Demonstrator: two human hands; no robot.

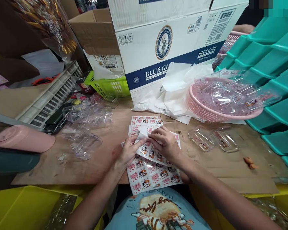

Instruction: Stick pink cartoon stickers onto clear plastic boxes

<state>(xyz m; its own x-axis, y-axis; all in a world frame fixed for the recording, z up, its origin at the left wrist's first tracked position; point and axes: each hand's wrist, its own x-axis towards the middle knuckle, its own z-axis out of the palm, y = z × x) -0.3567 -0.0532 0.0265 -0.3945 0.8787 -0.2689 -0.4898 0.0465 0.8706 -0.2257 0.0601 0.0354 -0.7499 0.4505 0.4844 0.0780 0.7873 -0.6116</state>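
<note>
Between my two hands is a sticker sheet (151, 153) printed with cats and pink lettering, its top edge bent over so the white backing shows. My left hand (129, 149) pinches the folded edge between thumb and fingers. Fingers and thumb of my right hand (165, 142) are pressed together at the same edge; whether a loose sticker is in them cannot be made out. More sticker sheets (156, 183) lie beneath, overlapping toward the table's front edge. To the right rest two clear plastic cases (203, 140) with cat stickers on them.
A pink basket (199, 107) heaped with clear cases stands at the back right, beside stacked teal bins (276, 116). Loose clear cases (86, 143) lie left. A large beer carton (144, 41) and a green basket (115, 86) stand behind. A pink tumbler (26, 138) lies far left.
</note>
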